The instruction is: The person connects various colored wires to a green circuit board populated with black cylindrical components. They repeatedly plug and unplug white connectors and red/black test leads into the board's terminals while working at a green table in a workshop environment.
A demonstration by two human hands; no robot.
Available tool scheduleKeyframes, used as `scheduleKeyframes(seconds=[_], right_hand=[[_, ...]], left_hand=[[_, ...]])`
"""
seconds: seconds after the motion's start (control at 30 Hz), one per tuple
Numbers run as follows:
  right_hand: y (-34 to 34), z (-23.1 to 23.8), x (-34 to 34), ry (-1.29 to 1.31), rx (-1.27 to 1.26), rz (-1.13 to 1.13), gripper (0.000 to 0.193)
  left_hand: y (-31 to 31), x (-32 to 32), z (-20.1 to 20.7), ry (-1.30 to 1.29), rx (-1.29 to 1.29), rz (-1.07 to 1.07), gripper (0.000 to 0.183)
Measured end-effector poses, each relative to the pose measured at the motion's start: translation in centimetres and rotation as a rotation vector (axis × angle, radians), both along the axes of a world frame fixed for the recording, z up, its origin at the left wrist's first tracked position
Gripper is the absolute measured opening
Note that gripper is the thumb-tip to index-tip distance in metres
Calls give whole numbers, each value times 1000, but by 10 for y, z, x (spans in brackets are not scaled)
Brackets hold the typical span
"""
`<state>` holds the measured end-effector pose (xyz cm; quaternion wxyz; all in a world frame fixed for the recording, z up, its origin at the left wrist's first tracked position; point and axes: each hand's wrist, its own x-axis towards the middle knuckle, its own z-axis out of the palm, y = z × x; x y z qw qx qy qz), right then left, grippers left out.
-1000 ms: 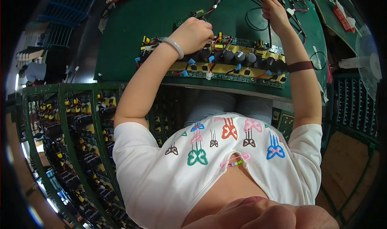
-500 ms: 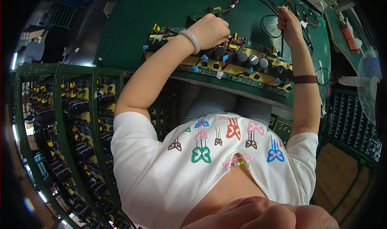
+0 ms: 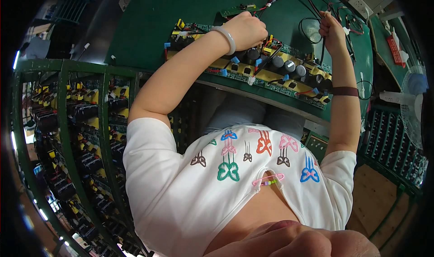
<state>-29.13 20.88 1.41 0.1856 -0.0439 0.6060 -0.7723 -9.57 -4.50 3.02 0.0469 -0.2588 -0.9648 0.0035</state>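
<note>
A long green circuit board (image 3: 246, 70) lies along the near side of the green table, crowded with black capacitors, yellow parts and short wires with blue ends. Over its far edge, left of middle, my left hand (image 3: 246, 32) is closed with its fingertips pointing down. Whatever it pinches is hidden behind the knuckles. Beyond the board's right end, my right hand (image 3: 332, 32) is raised and closed around a black cable (image 3: 323, 51) that hangs below the fist. Just past my left hand sits a small green circuit board (image 3: 236, 11) with wires running from it.
Red and black cables (image 3: 305, 0) cross the far side of the table (image 3: 158, 8). A power socket (image 3: 360, 4) is at the far right, with a red rack (image 3: 394, 49) and a fan (image 3: 411, 98) farther right. On the left, a green metal rack (image 3: 63, 76) holds several similar boards.
The whole view has shifted slightly, so board and hands appear a little farther right. My left hand has moved slightly right along the board. Both hands remain closed.
</note>
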Motion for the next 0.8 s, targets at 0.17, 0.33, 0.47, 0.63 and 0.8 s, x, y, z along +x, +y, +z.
scheduleKeyframes(seconds=[0.17, 0.33, 0.47, 0.63, 0.8], right_hand=[[5, -12, -11, 33, 14, 18, 30], [1, -13, -13, 67, 65, -82, 29], [11, -28, -38, 149, 35, 7, 35], [-18, -4, -2, 331, 49, -283, 24], [10, -8, -13, 447, 71, -248, 28]], left_hand=[[7, -6, 0, -35, -95, 28, 15], [18, -11, 2, -64, -176, 32, 14], [13, -11, 3, -32, -141, -27, 12], [5, 12, 8, 210, 205, 9, 15], [49, 65, 39, 18, 296, 42, 34]])
